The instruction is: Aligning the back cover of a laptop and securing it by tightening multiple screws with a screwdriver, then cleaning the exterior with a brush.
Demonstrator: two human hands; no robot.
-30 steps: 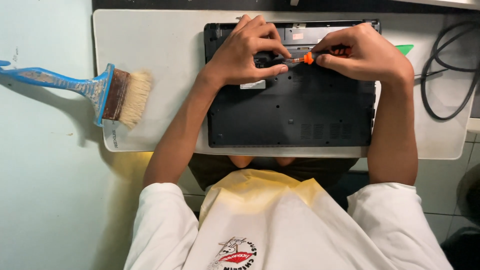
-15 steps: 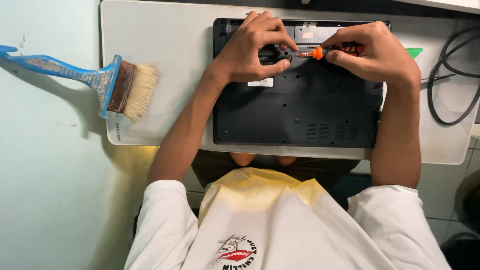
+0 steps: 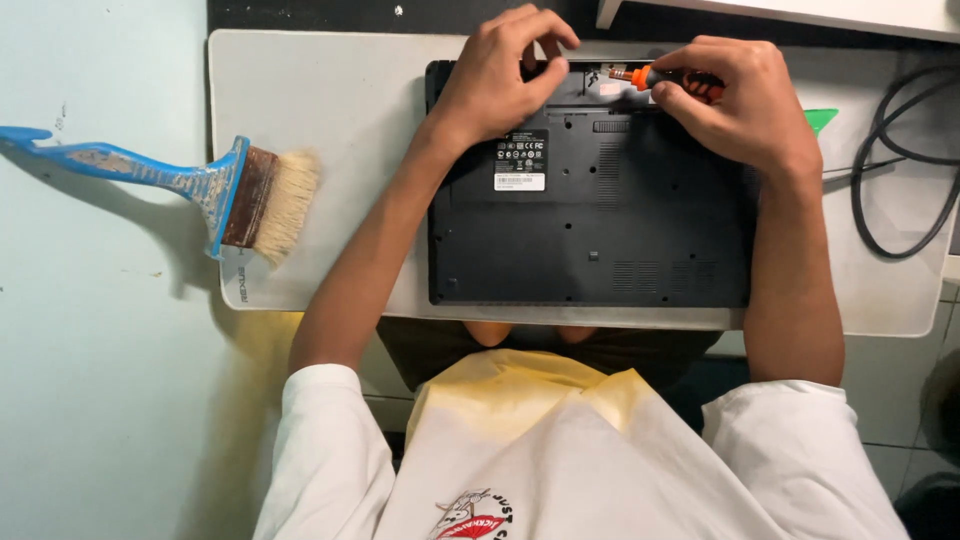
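While the black plastic laptop (image 3: 590,200) lies flipped, underside up, on the pale grey rectangular mat (image 3: 330,90), both hands work at its far edge. Right hand (image 3: 740,105) has its fingers (image 3: 700,62) clenched around a small screwdriver with an orange collar and dark red-black grip (image 3: 655,78); the metal tip sticks out past the fingertips toward the left hand and sits on the laptop's rear strip, near the hinge line. Left hand (image 3: 505,75) rests on the laptop's back corner, fingers (image 3: 545,30) curled and pinched together just beside the screwdriver tip; can't tell whether they hold anything, too small to see. White sticker labels (image 3: 522,160) sit just below the left wrist, vent slots run below the right palm. Green plastic triangular pick (image 3: 822,120) lies on the mat beside the right wrist, partly hidden by it. Black cable loop (image 3: 900,170) lies further out past the right forearm. Wide paintbrush with a blue worn handle and pale bristles (image 3: 200,185) lies well apart from the left hand, bristles on the mat edge, handle out over the light blue table (image 3: 100,330)
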